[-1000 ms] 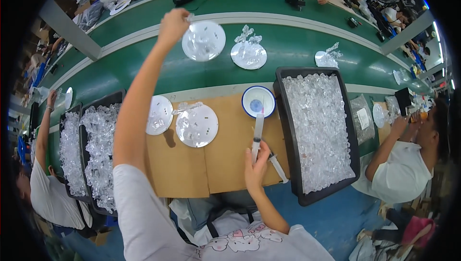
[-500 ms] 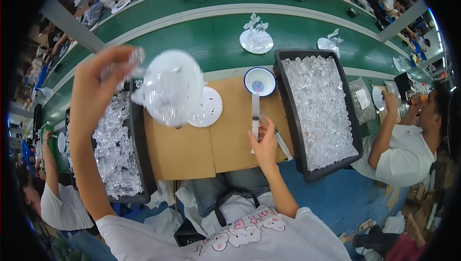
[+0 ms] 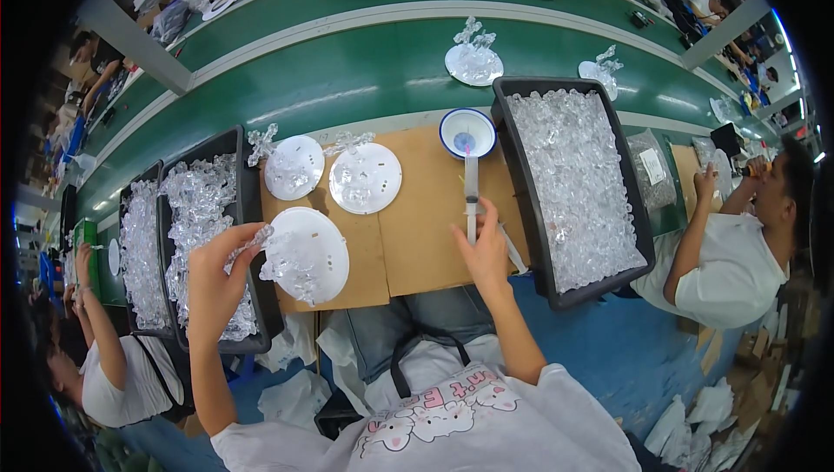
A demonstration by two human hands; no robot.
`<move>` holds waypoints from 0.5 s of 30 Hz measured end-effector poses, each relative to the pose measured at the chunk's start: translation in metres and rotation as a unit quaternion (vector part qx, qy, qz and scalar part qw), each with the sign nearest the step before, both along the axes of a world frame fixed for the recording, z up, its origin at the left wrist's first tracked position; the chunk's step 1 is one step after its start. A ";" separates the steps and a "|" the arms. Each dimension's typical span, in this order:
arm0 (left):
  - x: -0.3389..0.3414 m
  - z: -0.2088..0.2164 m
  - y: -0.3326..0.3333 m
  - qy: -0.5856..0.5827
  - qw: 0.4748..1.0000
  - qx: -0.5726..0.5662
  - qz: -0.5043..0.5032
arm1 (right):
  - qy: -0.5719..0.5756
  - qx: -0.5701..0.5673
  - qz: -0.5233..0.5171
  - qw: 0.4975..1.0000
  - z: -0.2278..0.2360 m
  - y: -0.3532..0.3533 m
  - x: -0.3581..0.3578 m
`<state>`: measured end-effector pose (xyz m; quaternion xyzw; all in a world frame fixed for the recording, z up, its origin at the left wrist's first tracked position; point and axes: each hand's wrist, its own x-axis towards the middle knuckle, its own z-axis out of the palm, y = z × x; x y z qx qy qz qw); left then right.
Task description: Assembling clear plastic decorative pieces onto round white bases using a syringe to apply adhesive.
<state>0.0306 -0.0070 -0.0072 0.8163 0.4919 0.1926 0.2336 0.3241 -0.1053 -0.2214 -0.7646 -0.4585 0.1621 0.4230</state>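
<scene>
My left hand (image 3: 219,276) pinches the edge of a cluster of clear plastic pieces (image 3: 294,274) on a white round disc (image 3: 323,246), over the near left of the cardboard. My right hand (image 3: 484,246) closes round a clear syringe (image 3: 471,181), its pink tip pointing at a white bowl (image 3: 448,129) with a blue rim. Bluish liquid (image 3: 464,140) shows in the bowl. A second syringe (image 3: 514,255) lies beside my right hand, partly hidden. Beyond the held disc lie two more white discs, a left one (image 3: 291,159) and a right one (image 3: 369,183), each with clear pieces.
Brown cardboard (image 3: 417,237) covers the work area. A black bin (image 3: 569,298) of clear pieces stands at the right, and another bin (image 3: 252,202) at the left. On the green table beyond are discs with clear pieces (image 3: 473,63). Co-workers sit left and right (image 3: 725,272).
My left hand has come down and nearer with the disc, which was raised and blurred before. The left disc on the cardboard now shows. My right hand stays by the bowl with the syringe.
</scene>
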 end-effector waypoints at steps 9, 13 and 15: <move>-0.008 -0.026 -0.007 -0.002 1.000 -0.026 0.017 | -0.046 -0.029 -0.008 0.998 0.029 -0.011 0.005; -0.009 -0.050 -0.005 -0.011 0.999 -0.032 0.019 | -0.028 -0.023 -0.024 0.999 0.048 -0.017 0.005; -0.010 -0.069 -0.002 -0.016 0.999 -0.037 0.013 | 0.045 0.009 -0.028 0.999 0.064 -0.023 0.005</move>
